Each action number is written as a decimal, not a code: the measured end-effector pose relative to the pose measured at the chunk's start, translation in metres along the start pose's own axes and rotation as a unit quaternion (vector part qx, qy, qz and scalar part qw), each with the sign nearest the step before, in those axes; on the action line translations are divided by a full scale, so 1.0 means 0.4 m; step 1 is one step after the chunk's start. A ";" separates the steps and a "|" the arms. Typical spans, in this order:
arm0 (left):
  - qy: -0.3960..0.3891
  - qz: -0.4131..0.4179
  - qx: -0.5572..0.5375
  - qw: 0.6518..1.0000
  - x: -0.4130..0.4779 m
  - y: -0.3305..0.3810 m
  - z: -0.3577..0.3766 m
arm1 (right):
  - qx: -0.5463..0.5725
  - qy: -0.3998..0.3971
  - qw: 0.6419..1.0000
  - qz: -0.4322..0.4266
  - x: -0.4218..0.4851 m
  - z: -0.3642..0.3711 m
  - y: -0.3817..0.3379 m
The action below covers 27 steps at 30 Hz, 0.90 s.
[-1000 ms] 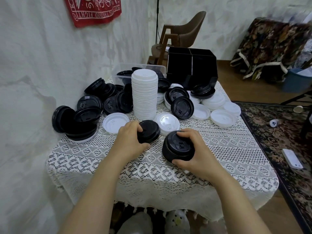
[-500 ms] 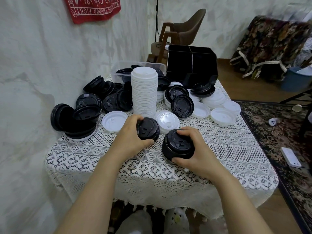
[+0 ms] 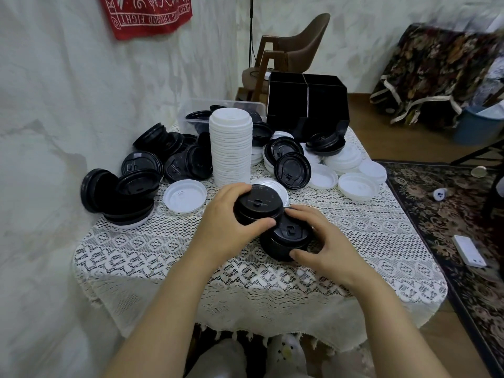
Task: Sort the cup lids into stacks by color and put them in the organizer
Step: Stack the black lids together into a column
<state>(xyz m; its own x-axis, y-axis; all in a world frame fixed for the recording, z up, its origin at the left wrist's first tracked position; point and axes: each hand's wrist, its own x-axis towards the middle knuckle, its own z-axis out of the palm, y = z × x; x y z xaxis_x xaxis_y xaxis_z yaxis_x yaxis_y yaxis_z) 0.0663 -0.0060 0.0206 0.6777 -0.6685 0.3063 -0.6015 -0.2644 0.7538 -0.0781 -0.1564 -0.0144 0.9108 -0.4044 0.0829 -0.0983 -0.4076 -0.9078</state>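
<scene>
The left hand (image 3: 227, 215) grips a short bundle of black lids (image 3: 257, 205) by its rim. The bundle touches the far-left side of the black stack (image 3: 289, 237), which the right hand (image 3: 326, 248) cups toward the counter's front edge — the left is nearer to cap it. The lids are glossy, thin, round plastic — likely to nest.

a tall white lid stack (image 3: 230, 148) is stood mid-table, the black organizer (image 3: 306, 105) behind. loose black lids (image 3: 141, 166) are heaped left, loose white lids (image 3: 357, 185) scattered right. in front, a tilted black stack (image 3: 257, 203) is held against a lower black stack (image 3: 286, 238).
</scene>
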 end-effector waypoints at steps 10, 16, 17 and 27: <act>-0.024 -0.019 0.027 0.999 -0.049 0.048 0.124 | 0.050 0.017 0.998 0.019 0.006 -0.008 0.015; -0.060 -0.043 0.002 0.997 -0.049 0.043 0.130 | 0.032 0.000 0.999 -0.011 0.005 -0.014 0.022; -0.070 -0.044 -0.004 0.997 -0.050 0.043 0.128 | 0.030 -0.004 0.999 -0.015 0.004 -0.016 0.022; -0.184 -0.026 -0.058 0.981 -0.041 0.010 0.080 | 0.098 -0.016 0.995 0.024 -0.002 -0.029 0.010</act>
<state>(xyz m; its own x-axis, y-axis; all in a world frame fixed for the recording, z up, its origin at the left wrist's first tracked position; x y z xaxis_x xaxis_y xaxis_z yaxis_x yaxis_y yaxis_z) 0.0393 -0.0182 0.0000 0.4945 -0.8677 0.0515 -0.5042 -0.2381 0.8301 -0.0840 -0.1673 -0.0134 0.9195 -0.3920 0.0283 -0.0642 -0.2207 -0.9732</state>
